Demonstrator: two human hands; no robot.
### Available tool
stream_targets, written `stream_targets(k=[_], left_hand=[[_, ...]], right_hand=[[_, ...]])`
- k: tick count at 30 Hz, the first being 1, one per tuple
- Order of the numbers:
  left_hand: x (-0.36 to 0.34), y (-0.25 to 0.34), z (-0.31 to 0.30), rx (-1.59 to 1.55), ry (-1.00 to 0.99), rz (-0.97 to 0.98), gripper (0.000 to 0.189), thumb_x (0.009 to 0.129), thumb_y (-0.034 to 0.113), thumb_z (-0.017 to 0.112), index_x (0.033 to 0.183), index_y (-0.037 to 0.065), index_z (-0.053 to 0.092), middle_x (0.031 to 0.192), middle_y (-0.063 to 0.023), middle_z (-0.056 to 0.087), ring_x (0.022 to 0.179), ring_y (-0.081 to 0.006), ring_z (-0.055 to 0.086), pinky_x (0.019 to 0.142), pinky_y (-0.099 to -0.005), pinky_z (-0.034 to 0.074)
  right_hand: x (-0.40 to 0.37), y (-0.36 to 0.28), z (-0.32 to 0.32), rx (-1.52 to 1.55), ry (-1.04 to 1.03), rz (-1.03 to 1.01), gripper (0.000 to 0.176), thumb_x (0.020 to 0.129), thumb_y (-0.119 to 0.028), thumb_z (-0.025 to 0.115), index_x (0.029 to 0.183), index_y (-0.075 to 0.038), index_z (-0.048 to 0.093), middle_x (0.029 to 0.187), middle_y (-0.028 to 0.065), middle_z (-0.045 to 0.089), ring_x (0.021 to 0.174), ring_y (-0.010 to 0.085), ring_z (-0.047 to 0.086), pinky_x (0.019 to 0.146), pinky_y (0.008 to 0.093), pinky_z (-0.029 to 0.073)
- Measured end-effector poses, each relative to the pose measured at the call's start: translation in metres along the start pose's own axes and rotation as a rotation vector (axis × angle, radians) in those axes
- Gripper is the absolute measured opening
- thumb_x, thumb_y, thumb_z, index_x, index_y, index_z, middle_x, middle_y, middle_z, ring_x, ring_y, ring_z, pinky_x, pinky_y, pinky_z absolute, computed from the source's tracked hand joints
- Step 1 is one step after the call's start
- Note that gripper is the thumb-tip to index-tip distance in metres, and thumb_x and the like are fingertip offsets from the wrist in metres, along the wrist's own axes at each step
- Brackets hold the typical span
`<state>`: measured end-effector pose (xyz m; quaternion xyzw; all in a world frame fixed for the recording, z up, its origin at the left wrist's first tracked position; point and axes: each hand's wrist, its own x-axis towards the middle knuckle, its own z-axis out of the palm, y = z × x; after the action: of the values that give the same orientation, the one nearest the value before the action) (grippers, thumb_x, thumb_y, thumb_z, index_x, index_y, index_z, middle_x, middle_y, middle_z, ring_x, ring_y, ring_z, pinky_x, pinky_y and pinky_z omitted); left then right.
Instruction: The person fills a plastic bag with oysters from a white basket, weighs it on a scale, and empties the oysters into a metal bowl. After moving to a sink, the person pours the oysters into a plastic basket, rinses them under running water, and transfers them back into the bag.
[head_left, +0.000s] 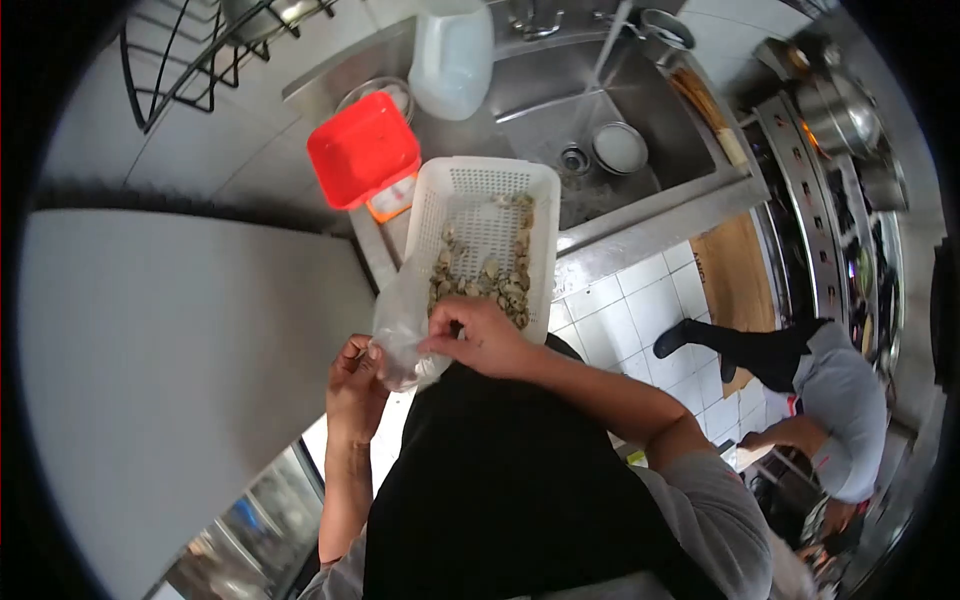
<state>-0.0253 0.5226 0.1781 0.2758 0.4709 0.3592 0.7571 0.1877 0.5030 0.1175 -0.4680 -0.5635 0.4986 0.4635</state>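
A clear plastic bag hangs between my two hands, at the lower left of a white perforated basket. My left hand pinches the bag's left edge between thumb and fingers. With curled fingers, my right hand grips the bag's right side, close to the basket's near end. Small clams lie in the basket, mostly along its right side and near end. Whether anything is inside the bag I cannot make out.
Water runs into a steel sink holding a round bowl. A red container and whitish jug stand left of it. Another person is at the right, near the stove. A wire rack hangs upper left.
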Motion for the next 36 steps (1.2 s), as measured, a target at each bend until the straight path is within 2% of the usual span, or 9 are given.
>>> stream_targets(k=[4,6,8,10,13,16,21,26,36], left_hand=[[-0.010,0.008,-0.011,0.154,0.299,0.184,0.011,0.098,0.021,0.062,0.091,0.013,0.060,0.076,0.0063,0.050,0.067,-0.0065,0.046,0.061,-0.0229,0.039],[-0.012,0.024,-0.028,0.646,0.371,0.418,0.017,0.098,0.023,0.061,0.092,0.007,0.062,0.071,0.0054,0.050,0.060,-0.0063,0.042,0.055,-0.0238,0.036],[-0.001,0.019,-0.036,0.859,0.424,0.388,0.022,0.097,0.025,0.063,0.092,0.004,0.063,0.066,0.0023,0.049,0.058,-0.0076,0.039,0.053,-0.0269,0.034],[0.023,-0.003,-0.042,1.103,0.401,0.355,0.035,0.095,0.032,0.065,0.096,-0.003,0.065,0.055,-0.0067,0.045,0.055,-0.0106,0.036,0.050,-0.0329,0.033],[0.068,-0.036,-0.021,1.302,0.282,0.182,0.051,0.088,0.049,0.068,0.102,0.000,0.067,0.084,-0.0256,0.067,0.083,-0.0432,0.065,0.074,-0.0462,0.050],[0.097,-0.068,-0.035,1.225,0.072,0.286,0.040,0.089,0.038,0.065,0.102,0.000,0.066,0.090,-0.0262,0.067,0.090,-0.0453,0.064,0.079,-0.0502,0.049],[0.092,-0.081,-0.035,1.188,0.134,0.272,0.033,0.091,0.032,0.062,0.099,0.000,0.066,0.090,-0.0262,0.067,0.092,-0.0451,0.062,0.081,-0.0509,0.048],[0.083,-0.082,-0.031,1.180,0.180,0.207,0.030,0.093,0.030,0.060,0.098,0.000,0.064,0.086,-0.0271,0.066,0.088,-0.0469,0.061,0.078,-0.0527,0.048],[0.069,-0.105,-0.038,1.135,0.163,0.449,0.026,0.095,0.023,0.061,0.095,-0.003,0.061,0.078,-0.0290,0.063,0.077,-0.0482,0.061,0.068,-0.0507,0.048]], right_hand=[[0.036,0.000,-0.034,-0.006,-0.233,0.126,0.026,0.087,-0.027,0.073,0.093,-0.003,0.067,0.079,0.0127,0.066,0.074,0.0226,0.065,0.069,0.0349,0.050],[0.062,0.014,-0.065,-0.221,-0.241,0.223,0.031,0.089,-0.030,0.070,0.105,-0.004,0.067,0.094,0.0159,0.068,0.090,0.0287,0.067,0.080,0.0388,0.052],[0.078,0.043,-0.098,-0.743,-0.168,-0.104,0.033,0.088,-0.027,0.068,0.111,-0.003,0.064,0.105,0.0174,0.065,0.100,0.0335,0.064,0.087,0.0429,0.051],[0.091,0.070,-0.121,-0.947,-0.329,-0.112,0.034,0.087,-0.026,0.067,0.112,-0.002,0.064,0.108,0.0172,0.063,0.103,0.0343,0.061,0.090,0.0437,0.050],[0.093,0.094,-0.124,-1.208,-0.498,-0.220,0.036,0.085,-0.024,0.066,0.112,-0.001,0.063,0.112,0.0162,0.061,0.110,0.0340,0.057,0.094,0.0448,0.048],[0.093,0.114,-0.126,-1.398,-0.487,-0.328,0.039,0.084,-0.025,0.065,0.112,0.001,0.062,0.115,0.0154,0.059,0.117,0.0322,0.052,0.095,0.0453,0.046],[0.062,0.128,-0.116,-1.685,-0.414,-0.215,0.043,0.085,-0.027,0.064,0.115,0.003,0.061,0.119,0.0167,0.056,0.124,0.0326,0.045,0.098,0.0459,0.044],[0.046,0.080,-0.089,-1.318,-0.575,0.344,0.040,0.084,-0.025,0.064,0.112,0.003,0.063,0.117,0.0201,0.056,0.111,0.0385,0.056,0.093,0.0473,0.049],[0.042,0.097,-0.106,-1.613,-0.190,-0.282,0.049,0.087,-0.033,0.064,0.118,0.004,0.061,0.120,0.0236,0.054,0.111,0.0354,0.056,0.089,0.0428,0.052]])
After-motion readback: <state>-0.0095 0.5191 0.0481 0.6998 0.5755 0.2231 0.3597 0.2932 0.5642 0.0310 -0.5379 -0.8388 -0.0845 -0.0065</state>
